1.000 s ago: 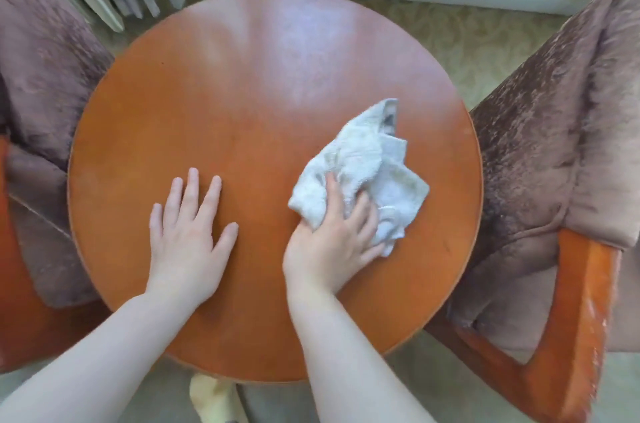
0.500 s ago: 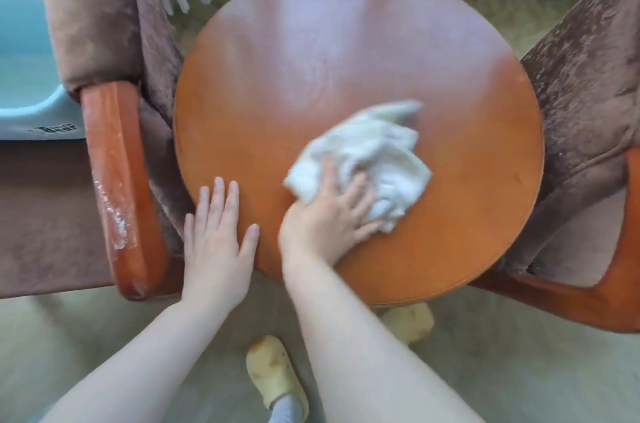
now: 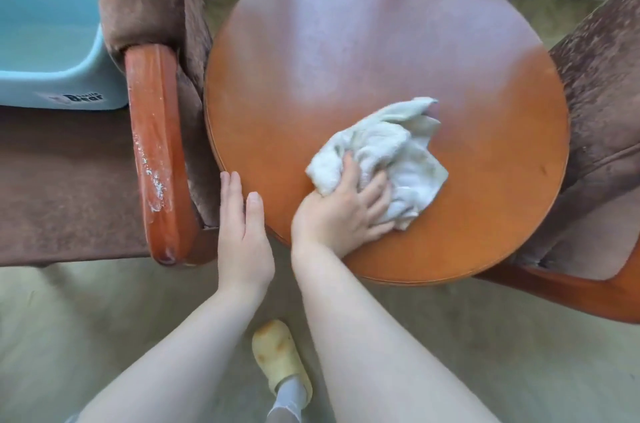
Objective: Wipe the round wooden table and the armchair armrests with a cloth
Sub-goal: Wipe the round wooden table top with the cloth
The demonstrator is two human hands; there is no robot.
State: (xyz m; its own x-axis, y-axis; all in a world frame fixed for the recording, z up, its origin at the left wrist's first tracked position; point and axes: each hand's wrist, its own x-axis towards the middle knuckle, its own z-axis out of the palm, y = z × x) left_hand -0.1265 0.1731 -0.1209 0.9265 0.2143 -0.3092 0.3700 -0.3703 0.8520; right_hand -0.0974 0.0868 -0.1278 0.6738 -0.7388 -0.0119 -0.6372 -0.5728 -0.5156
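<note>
The round wooden table (image 3: 363, 41) fills the middle of the view. A crumpled white cloth (image 3: 388, 152) lies on its near half. My right hand (image 3: 343, 211) presses flat on the cloth's near edge, fingers spread over it. My left hand (image 3: 242, 232) hangs off the table's near left edge, between table and the left armchair, fingers together and holding nothing. The left armchair's wooden armrest (image 3: 156, 152) shows whitish smears. Part of the right armchair's wooden armrest (image 3: 571, 294) is seen at the lower right.
Brown plush armchairs (image 3: 602, 83) stand close on both sides of the table. A pale blue plastic tub (image 3: 45, 41) sits on the left armchair's seat. My foot in a yellow slipper (image 3: 277, 353) is on the beige carpet below.
The view has swung left, bringing the left armchair and tub in. My left hand slid off the tabletop to its left edge. My right hand stays on the cloth.
</note>
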